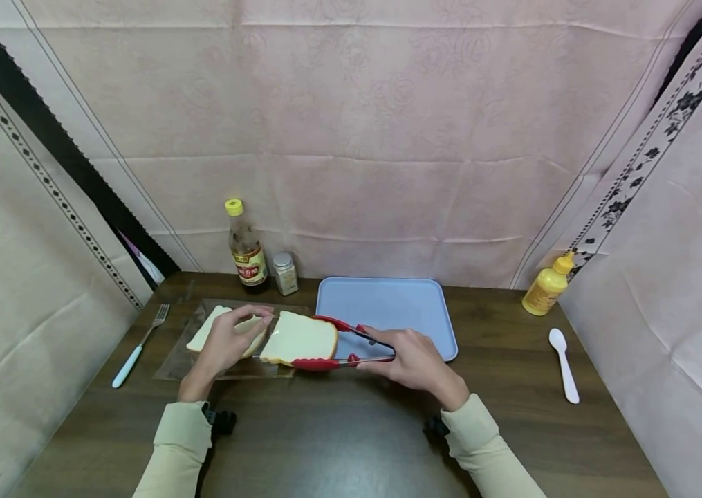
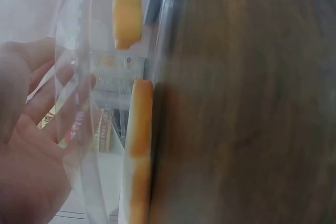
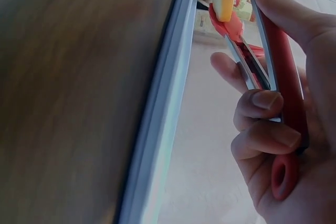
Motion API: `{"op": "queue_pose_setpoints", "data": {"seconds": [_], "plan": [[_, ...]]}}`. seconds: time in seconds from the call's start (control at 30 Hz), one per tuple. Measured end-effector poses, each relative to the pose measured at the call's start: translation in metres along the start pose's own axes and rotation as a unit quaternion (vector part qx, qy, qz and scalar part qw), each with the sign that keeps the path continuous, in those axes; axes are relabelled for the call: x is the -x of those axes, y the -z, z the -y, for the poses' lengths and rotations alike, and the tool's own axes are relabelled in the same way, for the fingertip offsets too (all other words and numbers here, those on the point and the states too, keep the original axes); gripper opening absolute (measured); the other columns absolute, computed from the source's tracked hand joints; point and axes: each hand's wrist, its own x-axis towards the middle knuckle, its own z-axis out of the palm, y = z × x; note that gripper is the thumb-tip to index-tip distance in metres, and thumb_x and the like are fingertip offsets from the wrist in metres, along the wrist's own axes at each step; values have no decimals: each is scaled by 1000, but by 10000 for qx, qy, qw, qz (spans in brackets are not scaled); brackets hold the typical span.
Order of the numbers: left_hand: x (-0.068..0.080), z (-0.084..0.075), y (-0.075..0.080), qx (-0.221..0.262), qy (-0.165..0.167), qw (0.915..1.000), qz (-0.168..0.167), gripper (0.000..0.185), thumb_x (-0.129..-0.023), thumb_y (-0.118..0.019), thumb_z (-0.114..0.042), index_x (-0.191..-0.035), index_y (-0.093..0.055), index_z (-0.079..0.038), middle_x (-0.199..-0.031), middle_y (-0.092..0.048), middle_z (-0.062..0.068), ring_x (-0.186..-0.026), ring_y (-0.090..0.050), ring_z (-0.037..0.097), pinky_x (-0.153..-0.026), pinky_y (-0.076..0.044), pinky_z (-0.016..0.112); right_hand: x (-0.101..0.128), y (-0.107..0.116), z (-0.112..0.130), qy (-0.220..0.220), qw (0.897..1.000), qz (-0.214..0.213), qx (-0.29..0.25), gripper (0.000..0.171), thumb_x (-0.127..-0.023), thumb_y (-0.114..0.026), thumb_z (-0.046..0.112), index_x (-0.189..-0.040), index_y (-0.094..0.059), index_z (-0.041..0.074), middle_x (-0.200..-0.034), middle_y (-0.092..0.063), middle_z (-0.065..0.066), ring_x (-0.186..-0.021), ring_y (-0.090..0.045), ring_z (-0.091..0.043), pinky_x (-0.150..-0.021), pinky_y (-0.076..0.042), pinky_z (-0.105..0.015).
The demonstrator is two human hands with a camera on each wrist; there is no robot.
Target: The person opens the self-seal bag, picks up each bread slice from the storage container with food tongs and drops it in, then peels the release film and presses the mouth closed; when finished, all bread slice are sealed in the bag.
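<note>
Right grip (image 1: 409,356) holds tongs (image 1: 316,364) clasping bread slice (image 1: 301,337) by opposite edges, likely keeping it flat. Left grip (image 1: 227,342), slice's nine o'clock, pinches bag (image 1: 184,361), probably steadying it.

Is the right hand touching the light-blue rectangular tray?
Apart: the right wrist view shows pale cloth between the right hand and the light-blue rectangular tray.
</note>
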Motion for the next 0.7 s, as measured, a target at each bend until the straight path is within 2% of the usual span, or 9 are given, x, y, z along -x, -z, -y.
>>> {"op": "queue_pose_setpoints", "data": {"seconds": [0.17,0.3,0.4,0.5,0.7], "plan": [[0,-2,0,4,-56,10000,-28,20,-105,-75,-29,-119,-80,-16,-130,-79,3,-129,-71,31,-116,-49,65,-14,-12,8,46,9999,59,-88,76,-90,-79,68,-155,-60,34,-148,-70,4,-111,-73,-13,-83,-58,-32],[1,-3,1,-6,-142,9999,-80,20,-105,-74,-32,-119,-80,-18,-129,-79,3,-127,-72,31,-115,-50,64,-25,-22,17,145,9998,38,-130,75,-92,-78,68,-156,-60,33,-150,-68,4,-115,-73,-13,-89,-61,-36],[1,-3,1,-16,-184,9998,-96,19,-106,-73,-34,-117,-79,-21,-129,-79,3,-126,-73,30,-111,-53,62,-32,-29,24,228,9997,-32,-129,75,-92,-78,67,-155,-61,30,-149,-69,3,-112,-73,-14,-89,-61,-36],[0,-4,1,-44,-231,9997,-106,19,-106,-73,-35,-116,-79,-20,-129,-79,2,-125,-73,29,-108,-55,62,-38,-36,31,253,9996,-87,-113,75,-92,-78,67,-155,-61,29,-144,-73,1,-103,-73,-15,-83,-60,-33],[-1,-8,3,-114,-185,9997,-110,21,-106,-73,-36,-117,-79,-19,-130,-79,1,-129,-71,31,-115,-48,66,-50,-48,41,214,9997,-70,-84,76,-92,-76,70,-154,-62,29,-136,-77,0,-97,-72,-15,-80,-58,-31]]}}
